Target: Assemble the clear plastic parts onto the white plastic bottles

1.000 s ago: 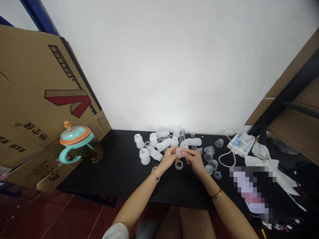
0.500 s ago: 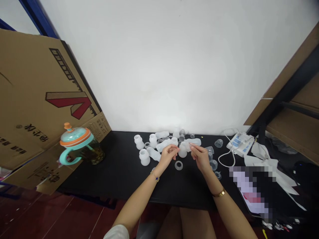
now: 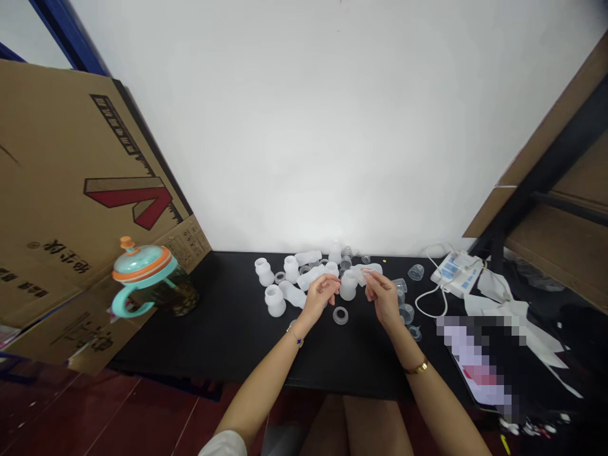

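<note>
The right hand (image 3: 382,296) is pinching a small clear plastic piece (image 3: 365,273), too small to identify. The left hand (image 3: 321,292), fingers loosely curled and holding nothing, is hovering beside an upright translucent white bottle (image 3: 348,285) on the black table (image 3: 228,329).

Only print we can spot is on the cardboard box (image 3: 71,190) at the left of the frame: a big red V-shaped mark, plus dark characters that sit upside down, probably Chinese, too skewed for us to read.
</note>
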{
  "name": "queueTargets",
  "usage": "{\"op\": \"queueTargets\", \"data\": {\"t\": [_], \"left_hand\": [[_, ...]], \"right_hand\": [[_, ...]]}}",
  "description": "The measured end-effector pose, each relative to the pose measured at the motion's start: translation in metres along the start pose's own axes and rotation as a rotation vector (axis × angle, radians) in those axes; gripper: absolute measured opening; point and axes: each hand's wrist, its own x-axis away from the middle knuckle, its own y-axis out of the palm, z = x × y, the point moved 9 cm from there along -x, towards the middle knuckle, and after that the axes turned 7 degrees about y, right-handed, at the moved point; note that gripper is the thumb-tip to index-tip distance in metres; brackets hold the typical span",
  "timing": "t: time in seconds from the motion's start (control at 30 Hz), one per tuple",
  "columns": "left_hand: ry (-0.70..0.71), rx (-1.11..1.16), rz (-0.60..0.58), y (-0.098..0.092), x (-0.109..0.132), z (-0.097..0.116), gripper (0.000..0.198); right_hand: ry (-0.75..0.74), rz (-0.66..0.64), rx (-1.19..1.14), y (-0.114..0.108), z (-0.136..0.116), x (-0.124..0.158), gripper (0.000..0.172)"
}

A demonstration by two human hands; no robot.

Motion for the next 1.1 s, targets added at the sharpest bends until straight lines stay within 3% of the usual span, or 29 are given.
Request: {"op": "queueTargets", "data": {"t": [0.13, 0.4, 0.6, 0.9, 1.1], "left_hand": [[0.020, -0.079, -0.067, 0.006, 0.004, 0.000, 0.042], [0.195, -0.422, -0.014, 0.007, 0.009, 0.013, 0.033], [0.142, -0.447, -0.059, 0.010, 0.009, 0.002, 0.050], [0.042, -0.541, -0.071, 0.004, 0.005, -0.022, 0.057], [0.085, -0.601, -0.098, 0.005, 0.003, -0.025, 0.056]], "right_hand": [[-0.022, -0.013, 0.043, 0.003, -0.003, 0.003, 0.036], [-0.042, 0.104, 0.015, -0.010, -0.005, 0.001, 0.041], [0.079, 0.198, -0.098, -0.020, 0.017, -0.005, 0.038], [0.240, 0.120, -0.203, -0.015, 0.045, -0.009, 0.028], [0.287, 0.115, -0.223, -0.013, 0.048, -0.008, 0.029]]}}
